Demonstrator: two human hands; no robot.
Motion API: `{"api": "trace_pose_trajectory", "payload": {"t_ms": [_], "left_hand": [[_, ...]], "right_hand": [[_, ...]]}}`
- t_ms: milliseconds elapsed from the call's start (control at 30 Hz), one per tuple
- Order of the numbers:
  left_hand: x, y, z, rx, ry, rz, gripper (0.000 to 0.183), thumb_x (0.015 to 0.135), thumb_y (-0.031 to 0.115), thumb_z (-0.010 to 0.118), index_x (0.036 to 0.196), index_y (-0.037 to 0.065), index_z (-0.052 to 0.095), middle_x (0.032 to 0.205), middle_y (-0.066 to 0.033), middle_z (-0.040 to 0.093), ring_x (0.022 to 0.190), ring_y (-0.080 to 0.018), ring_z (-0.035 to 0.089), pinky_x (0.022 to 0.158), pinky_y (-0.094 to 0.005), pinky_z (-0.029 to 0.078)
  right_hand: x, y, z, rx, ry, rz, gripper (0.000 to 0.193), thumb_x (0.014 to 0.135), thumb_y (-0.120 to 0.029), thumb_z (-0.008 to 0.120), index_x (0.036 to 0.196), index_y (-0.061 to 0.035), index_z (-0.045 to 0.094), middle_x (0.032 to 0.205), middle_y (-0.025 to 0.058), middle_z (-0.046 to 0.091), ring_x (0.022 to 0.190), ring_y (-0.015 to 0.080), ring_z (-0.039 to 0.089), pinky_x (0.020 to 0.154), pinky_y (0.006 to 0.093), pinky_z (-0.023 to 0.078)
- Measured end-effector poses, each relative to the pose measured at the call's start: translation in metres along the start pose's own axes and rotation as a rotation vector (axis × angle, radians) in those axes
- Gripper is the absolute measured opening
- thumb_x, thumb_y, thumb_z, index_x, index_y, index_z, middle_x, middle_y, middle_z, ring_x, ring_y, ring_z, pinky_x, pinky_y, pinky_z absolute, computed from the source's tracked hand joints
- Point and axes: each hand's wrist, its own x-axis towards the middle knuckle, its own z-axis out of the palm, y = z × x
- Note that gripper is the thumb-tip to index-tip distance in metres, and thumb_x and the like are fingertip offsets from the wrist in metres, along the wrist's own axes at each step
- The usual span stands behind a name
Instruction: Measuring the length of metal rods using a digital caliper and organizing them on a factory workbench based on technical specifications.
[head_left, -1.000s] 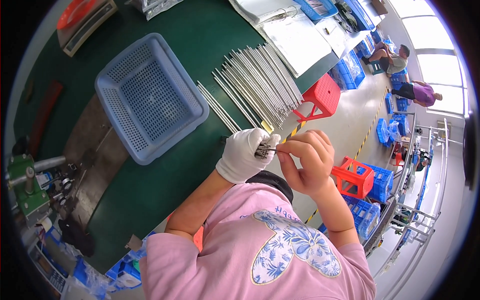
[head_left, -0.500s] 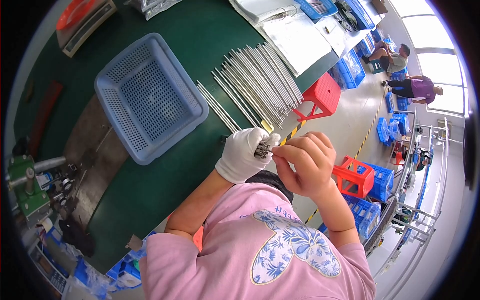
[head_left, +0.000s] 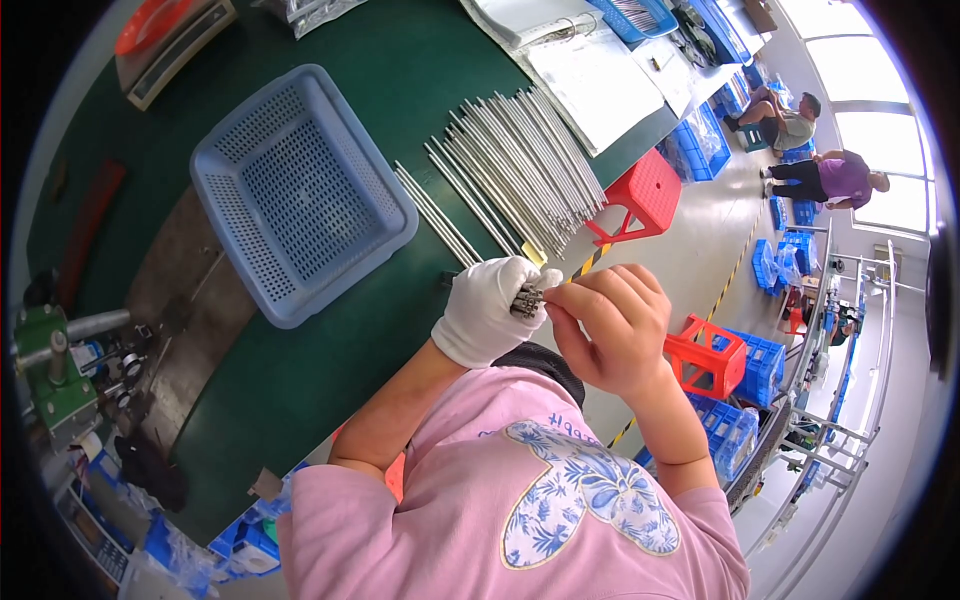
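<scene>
Head | left fingers (head_left: 508, 270) clasp metal bundle (head_left: 524, 301) | right fingers (head_left: 586, 303) pinch thin piece (head_left: 543, 301) | bundle faces right (axis mostly hidden)

Over the link I'm seeing a red stool (head_left: 650, 192) standing just past the right edge of a green desk (head_left: 285, 380). Beyond that edge, grey floor (head_left: 690, 260) is stretching toward windows (head_left: 878, 132), bright light is coming through, and a white wall (head_left: 910, 345) is rising.

The bundled pieces (head_left: 526, 300) looked metallic, the rods (head_left: 520, 165) smooth, shiny metal, the glove (head_left: 478, 315) matt cloth, the basket (head_left: 310, 190) smooth plastic, the stool (head_left: 652, 190) glossy plastic.
</scene>
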Motion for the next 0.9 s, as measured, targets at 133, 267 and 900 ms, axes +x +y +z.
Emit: {"api": "trace_pose_trajectory", "payload": {"t_ms": [133,267,900], "left_hand": [[-0.001,-0.001,0.001,0.001,-0.001,-0.01,0.022,0.073,0.007,0.067,0.069,0.007,0.045,0.056,-0.0102,0.05,0.052,-0.0321,0.052,0.046,-0.0391,0.043],[-0.002,-0.001,0.001,0.004,0.002,-0.002,0.022,0.073,0.007,0.067,0.068,0.007,0.045,0.056,-0.0102,0.05,0.052,-0.0319,0.052,0.046,-0.0392,0.042],[-0.003,-0.004,0.002,0.02,-0.064,-0.027,0.022,0.071,0.013,0.069,0.074,0.007,0.048,0.062,-0.0117,0.055,0.058,-0.0331,0.055,0.05,-0.0411,0.044]], "right_hand": [[0.0,-0.002,-0.001,-0.005,-0.018,0.014,0.014,0.067,-0.011,0.067,0.079,-0.0088,0.061,0.063,0.0019,0.05,0.053,0.0179,0.05,0.051,0.0293,0.038],[-0.001,-0.002,-0.001,-0.005,-0.038,0.02,0.015,0.067,-0.011,0.068,0.079,-0.0087,0.061,0.063,0.0016,0.05,0.053,0.0177,0.05,0.05,0.0291,0.039],[-0.01,0.003,0.005,0.089,-0.031,0.109,0.014,0.067,-0.003,0.067,0.08,-0.0061,0.062,0.064,0.0037,0.057,0.05,0.0192,0.051,0.05,0.0292,0.038]]}}
